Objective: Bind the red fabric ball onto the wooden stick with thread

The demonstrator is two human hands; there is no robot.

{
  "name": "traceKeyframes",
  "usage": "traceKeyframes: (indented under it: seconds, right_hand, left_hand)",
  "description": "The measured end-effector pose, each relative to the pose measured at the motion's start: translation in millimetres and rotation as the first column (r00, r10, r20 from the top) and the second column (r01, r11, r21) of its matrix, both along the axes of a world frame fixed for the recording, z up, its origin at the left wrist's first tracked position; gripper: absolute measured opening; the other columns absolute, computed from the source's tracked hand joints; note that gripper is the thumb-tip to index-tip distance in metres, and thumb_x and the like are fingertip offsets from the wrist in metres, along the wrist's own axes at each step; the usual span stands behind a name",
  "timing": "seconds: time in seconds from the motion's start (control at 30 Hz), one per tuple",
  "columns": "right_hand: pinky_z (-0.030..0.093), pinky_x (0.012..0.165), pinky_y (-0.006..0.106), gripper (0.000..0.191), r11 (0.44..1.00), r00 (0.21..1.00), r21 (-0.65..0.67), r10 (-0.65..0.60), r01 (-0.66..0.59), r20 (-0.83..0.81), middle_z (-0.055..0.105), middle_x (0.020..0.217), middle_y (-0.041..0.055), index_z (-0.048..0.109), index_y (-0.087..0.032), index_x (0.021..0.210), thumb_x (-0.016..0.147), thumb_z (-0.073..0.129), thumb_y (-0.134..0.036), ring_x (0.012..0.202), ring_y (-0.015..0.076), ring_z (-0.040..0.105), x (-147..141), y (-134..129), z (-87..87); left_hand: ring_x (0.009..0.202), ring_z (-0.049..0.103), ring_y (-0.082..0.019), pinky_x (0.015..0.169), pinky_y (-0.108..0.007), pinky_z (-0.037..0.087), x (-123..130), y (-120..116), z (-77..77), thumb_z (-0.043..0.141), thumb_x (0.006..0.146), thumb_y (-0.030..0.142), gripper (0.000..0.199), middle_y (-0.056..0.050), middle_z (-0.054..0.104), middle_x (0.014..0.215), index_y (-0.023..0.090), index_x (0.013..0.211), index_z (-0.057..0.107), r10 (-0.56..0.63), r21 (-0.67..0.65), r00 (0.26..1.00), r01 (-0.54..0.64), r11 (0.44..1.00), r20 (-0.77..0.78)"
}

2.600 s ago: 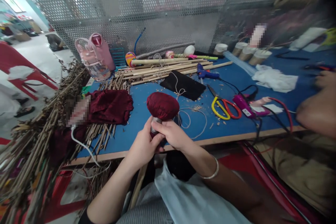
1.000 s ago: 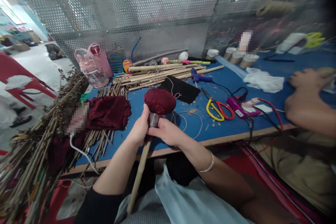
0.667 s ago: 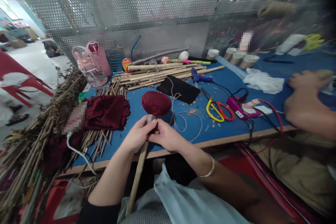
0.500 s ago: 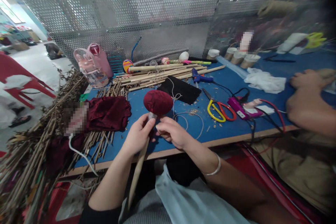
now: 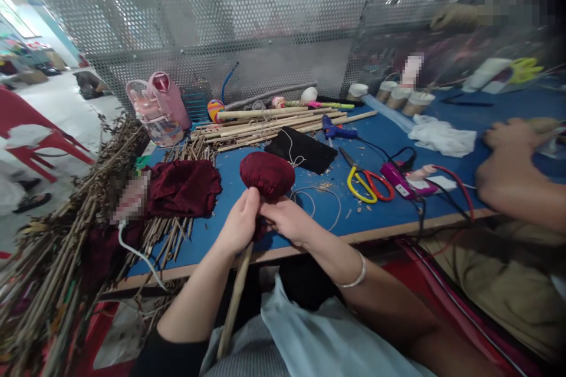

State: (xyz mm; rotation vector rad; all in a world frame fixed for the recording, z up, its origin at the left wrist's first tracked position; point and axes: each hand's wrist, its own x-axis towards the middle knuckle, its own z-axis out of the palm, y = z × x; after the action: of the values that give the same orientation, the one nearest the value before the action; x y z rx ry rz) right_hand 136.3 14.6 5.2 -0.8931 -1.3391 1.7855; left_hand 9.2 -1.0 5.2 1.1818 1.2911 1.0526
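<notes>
A rounded head covered in dark red cloth [image 5: 267, 174] tops a pale wooden stick [image 5: 234, 300], which slants down toward my lap. Just under this head, my left hand [image 5: 241, 218] is closed around the neck of the stick. My right hand [image 5: 283, 218] is closed there too, its thumb pressed against the gathered cloth from the right side. Both hands meet at the neck and hide most of it. Behind the head lies a black cloth piece [image 5: 305, 150] with thin string [image 5: 338, 206] trailing over the blue table [image 5: 212, 247].
Scissors [image 5: 362, 185], a blue glue gun [image 5: 338, 129] and a purple device with cords [image 5: 400, 179] lie to the right. Beyond them rests a co-worker's arm [image 5: 508, 182]. Wooden sticks [image 5: 265, 123] lie at the back; crumpled red velvet [image 5: 186, 188] and dry stalks [image 5: 48, 265] are on the left.
The red head has tipped, now showing its gathered folds. My right hand has come in against the neck beside my left, and the grey band once visible there is covered.
</notes>
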Motion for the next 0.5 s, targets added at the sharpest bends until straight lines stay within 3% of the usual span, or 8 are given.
traceKeyframes:
  seconds: [0.1, 0.23, 0.3, 0.4, 0.5]
  right_hand:
    - [0.029, 0.045, 0.021, 0.036, 0.999, 0.999, -0.041, -0.012, 0.013, 0.031, 0.036, 0.047, -0.0069, 0.047, -0.016, 0.062, 0.072, 0.062, -0.047, 0.044, 0.0058, 0.033, 2.4, 0.3, -0.7]
    - [0.043, 0.069, 0.023, 0.027, 0.995, 1.000, 0.094, -0.029, 0.029, 0.007, 0.061, 0.076, 0.0010, 0.060, -0.014, 0.080, 0.075, 0.060, -0.040, 0.071, 0.0110, 0.054, 4.6, 0.2, 0.7]
    - [0.044, 0.076, 0.023, 0.024, 0.989, 0.999, 0.147, -0.033, 0.030, 0.013, 0.063, 0.082, 0.0020, 0.061, -0.014, 0.082, 0.077, 0.060, -0.037, 0.079, 0.0122, 0.056, 4.2, -1.2, 1.8]
    - [0.047, 0.062, 0.023, 0.026, 0.994, 1.000, 0.104, 0.029, -0.030, 0.012, 0.061, 0.073, 0.0013, 0.058, -0.014, 0.078, 0.079, 0.056, -0.040, 0.064, 0.0119, 0.058, 3.5, -4.4, 2.5]
    - [0.038, 0.040, 0.021, 0.032, 0.996, 0.993, 0.014, 0.090, -0.092, 0.077, 0.055, 0.058, -0.0018, 0.054, -0.015, 0.076, 0.080, 0.053, -0.046, 0.040, 0.0084, 0.047, 3.8, -6.8, 1.0]
  left_hand:
    - [0.057, 0.054, -0.014, 0.050, -0.024, 0.044, 10.4, -11.7, -9.0, 0.042, 0.082, 0.060, 0.049, -0.002, 0.061, 0.076, 0.017, 0.102, 0.052, -0.042, 0.002, 0.994, 0.042, 0.999, -0.101]
    - [0.080, 0.057, -0.013, 0.071, -0.023, 0.045, 9.6, -24.4, -9.4, 0.059, 0.078, 0.041, 0.040, -0.003, 0.062, 0.094, 0.017, 0.109, 0.049, -0.009, 0.181, 0.992, 0.031, 0.983, -0.123]
    - [0.072, 0.056, -0.011, 0.068, -0.022, 0.045, 6.5, -26.3, -6.3, 0.063, 0.076, 0.036, 0.040, -0.001, 0.061, 0.088, 0.017, 0.108, 0.049, -0.061, 0.156, 0.995, 0.072, 0.985, -0.075]
    - [0.043, 0.044, -0.006, 0.046, -0.019, 0.039, 2.2, -26.9, -2.7, 0.061, 0.077, 0.036, 0.030, 0.008, 0.051, 0.056, 0.017, 0.096, 0.047, -0.173, -0.027, 0.984, 0.174, 0.984, 0.040]
    - [0.046, 0.052, -0.007, 0.047, -0.019, 0.041, -0.7, -26.9, -1.9, 0.062, 0.076, 0.033, 0.026, 0.004, 0.055, 0.057, 0.016, 0.087, 0.047, -0.229, -0.166, 0.958, 0.257, 0.952, 0.170]
